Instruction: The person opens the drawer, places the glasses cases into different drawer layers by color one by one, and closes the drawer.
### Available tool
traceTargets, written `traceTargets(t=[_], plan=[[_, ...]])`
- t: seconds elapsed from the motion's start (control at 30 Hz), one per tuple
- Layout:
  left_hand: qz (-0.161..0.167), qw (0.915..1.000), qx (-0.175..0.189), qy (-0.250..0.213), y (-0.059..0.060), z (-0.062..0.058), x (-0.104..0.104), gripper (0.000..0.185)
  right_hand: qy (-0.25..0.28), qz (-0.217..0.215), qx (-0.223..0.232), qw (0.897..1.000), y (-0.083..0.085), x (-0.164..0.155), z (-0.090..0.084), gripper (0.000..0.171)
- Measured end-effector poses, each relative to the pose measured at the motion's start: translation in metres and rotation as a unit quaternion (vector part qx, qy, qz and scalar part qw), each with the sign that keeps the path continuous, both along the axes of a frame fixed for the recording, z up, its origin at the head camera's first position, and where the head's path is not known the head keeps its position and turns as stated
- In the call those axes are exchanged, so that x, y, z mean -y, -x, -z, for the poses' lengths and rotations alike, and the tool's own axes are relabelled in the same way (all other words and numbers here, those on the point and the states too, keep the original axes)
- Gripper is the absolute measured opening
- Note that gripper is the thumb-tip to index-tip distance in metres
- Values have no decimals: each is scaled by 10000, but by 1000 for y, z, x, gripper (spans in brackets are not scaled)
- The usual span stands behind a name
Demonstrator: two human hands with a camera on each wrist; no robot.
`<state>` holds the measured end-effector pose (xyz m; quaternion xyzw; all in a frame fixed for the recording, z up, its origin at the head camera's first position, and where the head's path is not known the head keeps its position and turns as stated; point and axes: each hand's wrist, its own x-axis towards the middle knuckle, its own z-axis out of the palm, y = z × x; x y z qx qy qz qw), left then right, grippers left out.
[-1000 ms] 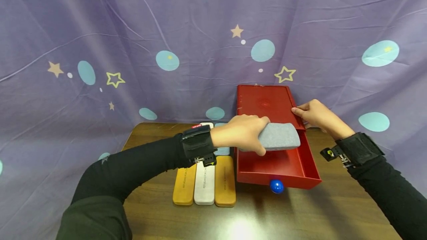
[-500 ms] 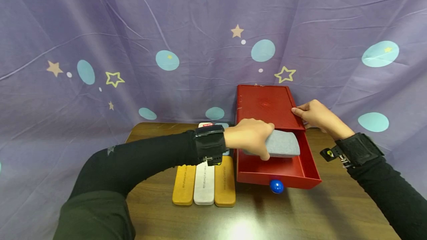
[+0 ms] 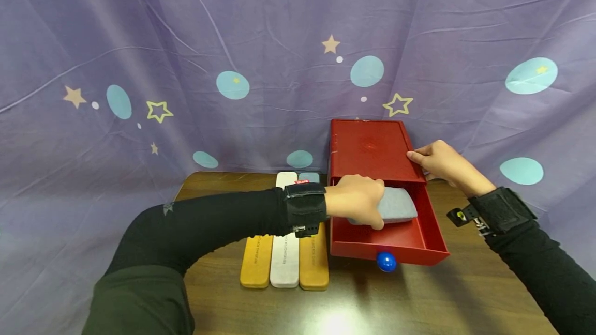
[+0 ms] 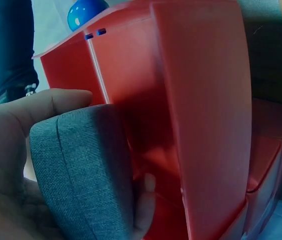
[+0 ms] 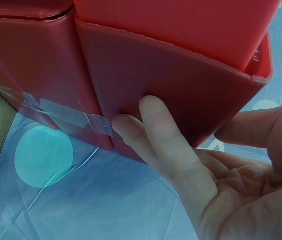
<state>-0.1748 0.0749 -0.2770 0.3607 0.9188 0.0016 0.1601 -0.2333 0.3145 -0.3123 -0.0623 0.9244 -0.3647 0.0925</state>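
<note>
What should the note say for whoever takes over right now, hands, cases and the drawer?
Left hand: grip on the grey case, held low in the open red drawer.
Right hand: fingers flat against the red box, steadying it.
Three cases lie side by side on the table, left of the drawer.
Done: drawer open.
Left: release the grey case; probably stow the others.

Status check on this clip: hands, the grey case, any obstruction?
Left hand grips grey case, low in open red drawer. Right hand steadies box side. Nothing in the way.
</note>
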Motion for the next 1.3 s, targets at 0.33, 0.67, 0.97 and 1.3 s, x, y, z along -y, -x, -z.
traceTargets(t=[0.33,0.67,0.97,1.3], plan=[[-404,9991,-125,-98,-5,7,-12,30,21,77,116,9999,-1,3,-2,51],[-779,9968,78,-165,-3,2,-23,31,-31,99,40,9999,0,3,-2,49],[-966,9935,587,-103,6,-3,-28,28,59,142,32,9999,-1,4,-3,49],[-1116,9919,483,366,9,7,-38,42,3,102,-54,9999,0,3,0,49]])
